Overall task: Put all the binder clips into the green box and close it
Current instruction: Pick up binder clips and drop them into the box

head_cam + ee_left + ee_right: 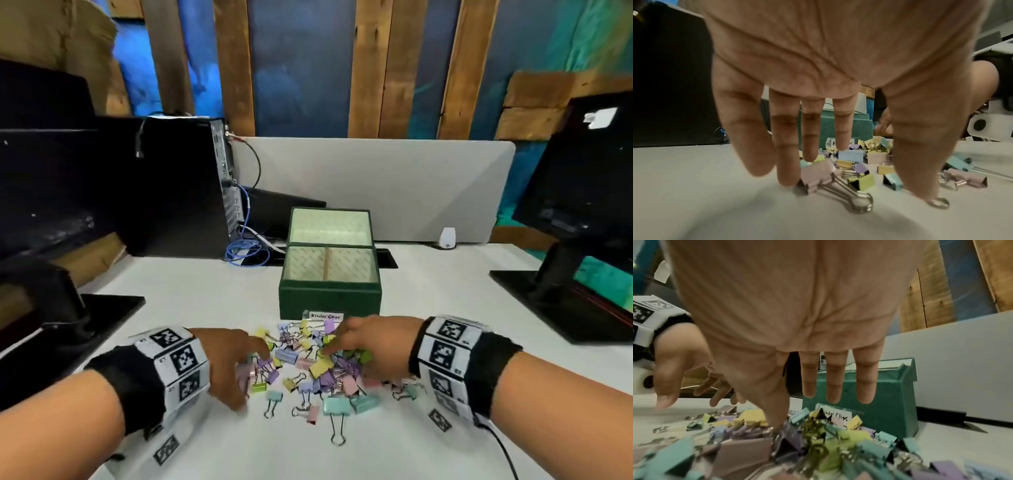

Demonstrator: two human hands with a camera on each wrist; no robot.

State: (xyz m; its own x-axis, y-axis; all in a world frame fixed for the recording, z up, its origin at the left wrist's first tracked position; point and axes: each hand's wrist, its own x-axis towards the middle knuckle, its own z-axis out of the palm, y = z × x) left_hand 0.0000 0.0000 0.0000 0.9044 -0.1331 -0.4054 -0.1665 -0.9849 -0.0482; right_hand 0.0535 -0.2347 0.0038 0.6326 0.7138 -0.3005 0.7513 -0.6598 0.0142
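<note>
A pile of pastel binder clips lies on the white table just in front of the green box. The box stands open, its lid tipped up behind it and a "Binder Clips" label on its front. My left hand spreads over the pile's left side, fingers straight; its fingertips touch the table beside a pink clip. My right hand is spread over the pile's right side, fingers straight and thumb touching the clips. Neither hand holds a clip.
A black computer tower with a blue cable stands at the back left. Monitor stands sit at the left and right. A grey partition closes the back, with a small white device in front of it.
</note>
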